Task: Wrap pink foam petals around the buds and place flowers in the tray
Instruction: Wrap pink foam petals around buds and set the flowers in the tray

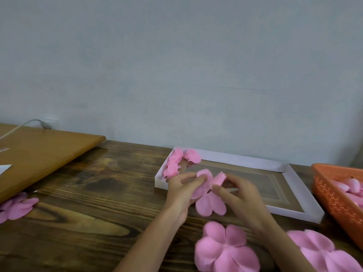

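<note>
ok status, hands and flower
Left hand and right hand both pinch the petal sheet, wrap not finished. Finished flowers in far-left corner of tray. Nothing blocking tray.

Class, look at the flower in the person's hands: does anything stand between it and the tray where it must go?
Nothing visible does. The left hand and right hand hold the flower right at the near rim of the tray. Finished flowers sit only in its far left corner; the floor beside them shows bare.
</note>
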Demonstrator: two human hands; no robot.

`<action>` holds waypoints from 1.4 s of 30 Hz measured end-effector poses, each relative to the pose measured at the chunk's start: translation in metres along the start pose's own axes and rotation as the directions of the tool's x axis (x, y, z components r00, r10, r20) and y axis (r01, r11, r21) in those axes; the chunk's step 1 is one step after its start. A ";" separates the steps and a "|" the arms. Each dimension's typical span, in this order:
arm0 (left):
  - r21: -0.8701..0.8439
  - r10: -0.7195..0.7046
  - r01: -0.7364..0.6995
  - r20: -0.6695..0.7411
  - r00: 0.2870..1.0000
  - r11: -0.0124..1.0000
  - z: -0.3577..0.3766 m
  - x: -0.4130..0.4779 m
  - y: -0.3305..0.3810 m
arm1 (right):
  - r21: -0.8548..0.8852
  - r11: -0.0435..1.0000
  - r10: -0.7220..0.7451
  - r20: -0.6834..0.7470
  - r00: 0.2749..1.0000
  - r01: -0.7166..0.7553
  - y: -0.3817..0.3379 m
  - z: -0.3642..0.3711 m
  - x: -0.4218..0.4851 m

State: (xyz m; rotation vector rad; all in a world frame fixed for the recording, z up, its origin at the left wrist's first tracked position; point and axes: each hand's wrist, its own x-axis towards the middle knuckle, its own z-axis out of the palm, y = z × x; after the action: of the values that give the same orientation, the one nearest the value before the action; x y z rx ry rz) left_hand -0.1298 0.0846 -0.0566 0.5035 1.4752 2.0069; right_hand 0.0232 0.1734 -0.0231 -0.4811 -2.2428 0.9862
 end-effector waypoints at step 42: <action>0.123 0.484 -0.522 0.245 0.840 0.844 0.016 -0.020 0.004 | -0.337 0.941 -0.066 -0.213 0.975 -0.010 -0.004 -0.003 -0.001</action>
State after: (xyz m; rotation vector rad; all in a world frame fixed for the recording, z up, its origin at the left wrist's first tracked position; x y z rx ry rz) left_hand -0.1056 0.0827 -0.0472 1.2595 1.5151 2.1211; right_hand 0.0253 0.1718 -0.0187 -0.6711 -2.2102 0.5022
